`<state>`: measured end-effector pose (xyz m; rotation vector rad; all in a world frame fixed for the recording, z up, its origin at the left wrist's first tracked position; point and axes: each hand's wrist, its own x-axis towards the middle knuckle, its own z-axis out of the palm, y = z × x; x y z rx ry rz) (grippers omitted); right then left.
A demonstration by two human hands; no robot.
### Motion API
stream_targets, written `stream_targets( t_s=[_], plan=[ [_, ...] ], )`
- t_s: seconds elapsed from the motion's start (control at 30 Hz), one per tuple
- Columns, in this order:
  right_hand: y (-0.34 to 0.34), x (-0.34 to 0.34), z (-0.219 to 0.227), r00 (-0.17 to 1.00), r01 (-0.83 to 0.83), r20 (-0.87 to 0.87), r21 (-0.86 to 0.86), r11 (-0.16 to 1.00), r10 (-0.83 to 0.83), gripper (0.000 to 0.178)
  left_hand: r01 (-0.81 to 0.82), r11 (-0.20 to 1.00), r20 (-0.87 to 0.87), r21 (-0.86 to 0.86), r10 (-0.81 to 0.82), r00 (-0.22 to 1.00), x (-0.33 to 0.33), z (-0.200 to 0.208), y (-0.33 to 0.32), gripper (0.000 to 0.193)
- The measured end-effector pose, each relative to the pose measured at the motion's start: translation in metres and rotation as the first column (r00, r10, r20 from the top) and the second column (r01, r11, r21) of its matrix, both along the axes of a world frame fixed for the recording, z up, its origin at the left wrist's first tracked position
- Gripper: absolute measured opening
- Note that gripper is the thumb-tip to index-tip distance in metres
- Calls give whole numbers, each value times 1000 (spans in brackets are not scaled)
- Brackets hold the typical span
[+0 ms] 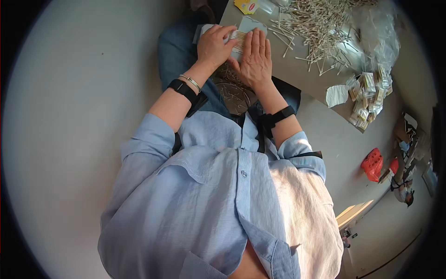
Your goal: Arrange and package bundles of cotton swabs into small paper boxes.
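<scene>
A row of cotton swabs lies side by side between my two hands, over a pale flat sheet at the near left edge of the table. My left hand is curled at the left end of the row. Its thumb and forefinger close about the swab tips, and its other fingers are mostly hidden. Flat along the right side of the row rests my right hand, fingers stretched out together and thumb apart. Beyond it spreads a big heap of loose cotton swabs.
Several small packed bundles of swabs pile up at the table's right, beside a torn white paper and a clear plastic bag. A yellow card lies at the far edge. More swabs lie below my hands. A red bag stands on the floor.
</scene>
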<state>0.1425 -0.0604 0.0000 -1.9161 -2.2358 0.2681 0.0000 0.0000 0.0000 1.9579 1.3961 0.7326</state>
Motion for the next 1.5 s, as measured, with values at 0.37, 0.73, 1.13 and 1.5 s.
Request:
stream_targets(
  t_s=[0.37, 0.73, 1.13, 1.5],
  plan=[
    [0, -3, 3, 1000, 3, 13, 24, 1000, -3, 90, -255, 965, 172, 61, 241, 955, 1, -10, 3, 26],
    [-1, 0, -1, 999, -9, 35, 32, 999, 7, 86, -154, 985, -81, 73, 160, 984, 11, -9, -5, 23],
    [-1, -11, -2, 1000, -2, -3, 19, 1000, 2, 84, -161, 966, 219, 204, 115, 969, -4, -12, -16, 33],
    [1, -17, -4, 1000, -9, 12, -6, 1000, 9, 82, -36, 994, 561, -105, 90, 823, 4, -9, -15, 41]
  ],
)
